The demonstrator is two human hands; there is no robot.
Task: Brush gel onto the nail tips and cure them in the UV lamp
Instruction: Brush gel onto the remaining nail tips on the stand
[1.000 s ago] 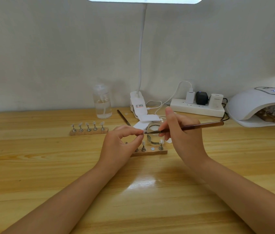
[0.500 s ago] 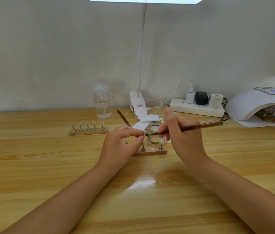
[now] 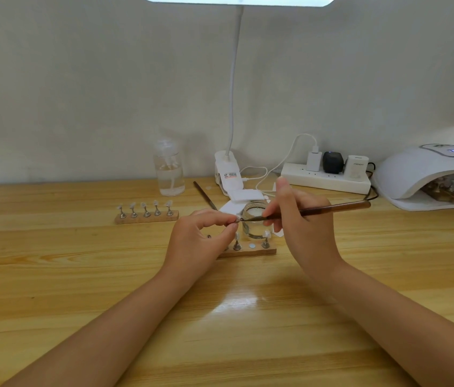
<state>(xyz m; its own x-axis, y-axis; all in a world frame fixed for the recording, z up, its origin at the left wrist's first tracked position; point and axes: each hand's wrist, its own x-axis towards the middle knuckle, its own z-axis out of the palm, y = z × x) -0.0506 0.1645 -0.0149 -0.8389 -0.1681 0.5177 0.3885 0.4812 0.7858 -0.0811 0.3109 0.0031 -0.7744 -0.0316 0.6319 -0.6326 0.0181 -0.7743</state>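
Over the last second little had shifted: our right hand [image 3: 301, 227] kept its grip on the brush [image 3: 317, 211], whose handle had tipped slightly lower while the bristle end stayed against the tip [image 3: 237, 218] pinched between thumb and fingers of our left hand [image 3: 200, 238]. We judged that the gel stroke on this one tip was still under way, not finished.

On the table [image 3: 80, 275], the UV lamp [image 3: 426, 177] sat at the far right, its display lit, with something brownish inside that we could not make out. It lay well apart from our hands. The far stand [image 3: 146, 215] held five tips to the left. The near stand [image 3: 248, 248] lay just under our hands, with a post missing from one slot, likely the one we held. The jar [image 3: 253, 222] stood just behind that stand, close to the brush end, and a careless stroke could have knocked it. A bottle [image 3: 169, 171], a desk lamp clip [image 3: 227, 170], a power strip [image 3: 326, 177] and a spare brush [image 3: 204, 195] lay further back, out of the way.
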